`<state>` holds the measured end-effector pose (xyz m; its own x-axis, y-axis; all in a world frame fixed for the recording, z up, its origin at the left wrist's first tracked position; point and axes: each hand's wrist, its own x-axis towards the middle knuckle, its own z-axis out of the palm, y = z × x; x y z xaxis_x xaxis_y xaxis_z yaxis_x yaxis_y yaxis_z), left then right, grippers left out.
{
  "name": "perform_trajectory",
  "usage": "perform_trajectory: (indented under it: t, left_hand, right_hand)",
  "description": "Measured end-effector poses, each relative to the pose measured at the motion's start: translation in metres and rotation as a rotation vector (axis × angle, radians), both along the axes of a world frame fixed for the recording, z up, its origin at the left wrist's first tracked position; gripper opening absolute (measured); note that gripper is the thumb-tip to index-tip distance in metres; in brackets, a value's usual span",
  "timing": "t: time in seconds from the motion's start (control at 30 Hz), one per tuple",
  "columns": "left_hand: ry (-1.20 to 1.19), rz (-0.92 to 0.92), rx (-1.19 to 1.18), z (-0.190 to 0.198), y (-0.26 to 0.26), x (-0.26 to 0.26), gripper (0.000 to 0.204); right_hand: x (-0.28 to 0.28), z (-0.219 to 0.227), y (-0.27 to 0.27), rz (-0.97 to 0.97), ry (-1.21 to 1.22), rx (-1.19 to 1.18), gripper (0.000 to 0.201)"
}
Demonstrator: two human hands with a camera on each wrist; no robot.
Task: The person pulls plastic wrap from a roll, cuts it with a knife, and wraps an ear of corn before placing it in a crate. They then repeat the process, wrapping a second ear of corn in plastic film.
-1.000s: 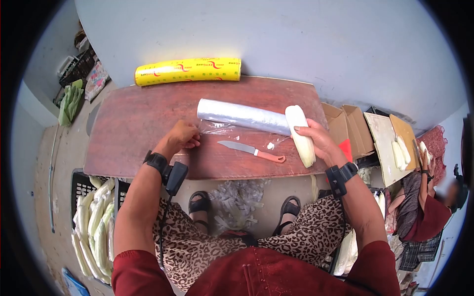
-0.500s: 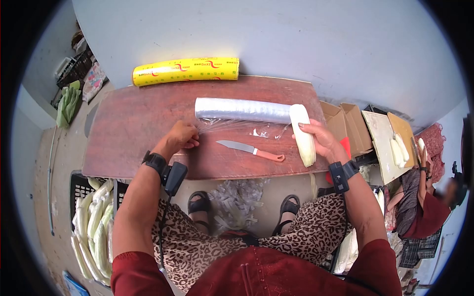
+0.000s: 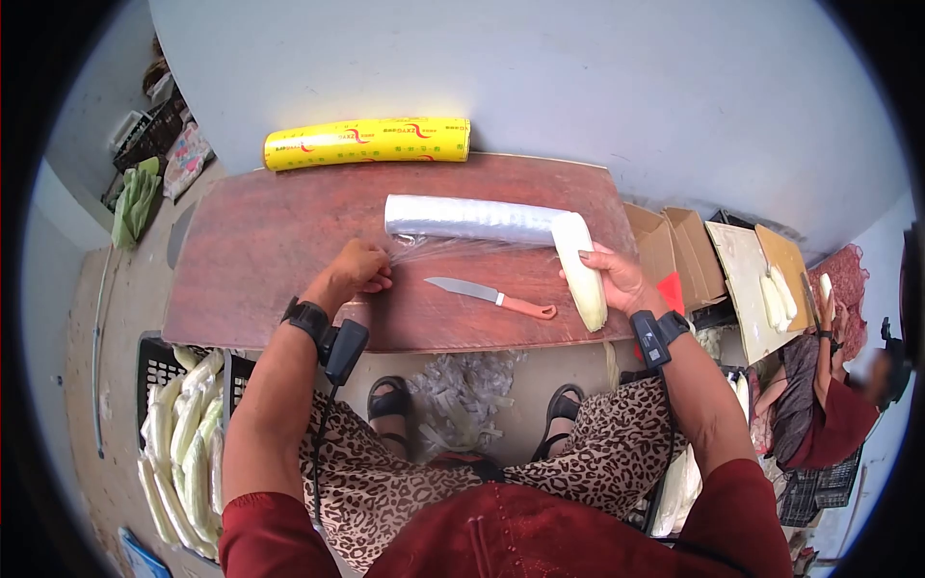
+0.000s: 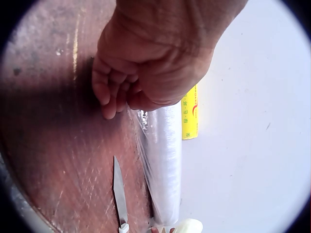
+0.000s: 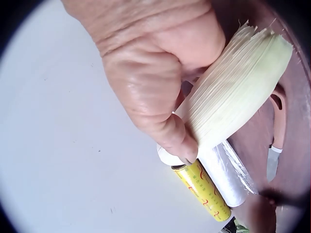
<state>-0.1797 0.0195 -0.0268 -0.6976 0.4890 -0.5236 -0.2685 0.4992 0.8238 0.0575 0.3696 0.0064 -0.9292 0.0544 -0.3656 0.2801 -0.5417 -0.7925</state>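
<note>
A roll of clear cling film (image 3: 472, 216) lies across the table, its loose edge drawn toward the left. My left hand (image 3: 361, 267) pinches that edge between thumb and curled fingers at the roll's left front. In my right hand (image 3: 619, 275) is an ear of corn in pale husk (image 3: 580, 275), its upper end overlapping the roll's right end in the head view. The right wrist view shows the thumb pressed along the corn (image 5: 238, 92), with its frayed end pointing away. A knife (image 3: 491, 296) with an orange handle lies between the hands.
A yellow printed roll (image 3: 366, 143) sits at the table's back edge by the wall. Crates of pale wrapped ears (image 3: 193, 433) stand at the lower left. Cardboard boxes (image 3: 679, 250) stand right of the table, with another person (image 3: 833, 405) working beyond. Plastic scraps (image 3: 462, 400) litter the floor.
The right hand shifts the corn right, then back left and slightly toward me, over the roll's end. Film in front of the roll looks tauter. The left hand stays nearly still.
</note>
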Motion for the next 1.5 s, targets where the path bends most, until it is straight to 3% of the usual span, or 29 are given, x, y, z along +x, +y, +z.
perform_trajectory:
  t: [0.17,0.33,1.03,1.27,1.5]
  left_hand:
    - [-0.004,-0.011,0.005,0.001,0.0,0.0,0.01]
    - [-0.006,0.004,0.021,0.006,0.001,0.003,0.01]
    - [-0.016,-0.023,-0.025,0.013,0.002,0.002,0.011]
    - [-0.076,0.074,0.383,0.042,0.005,-0.015,0.009]
    - [-0.068,0.239,0.674,0.047,0.042,-0.029,0.004]
  right_hand:
    - [0.002,-0.018,0.006,0.0,0.049,-0.03,0.051]
    - [-0.004,-0.006,-0.01,0.074,0.054,-0.083,0.048]
    - [0.009,0.005,-0.013,0.148,0.028,0.15,0.051]
    - [-0.006,0.039,-0.007,-0.012,0.19,0.121,0.043]
    - [-0.045,0.046,0.011,-0.18,0.255,0.114,0.046]
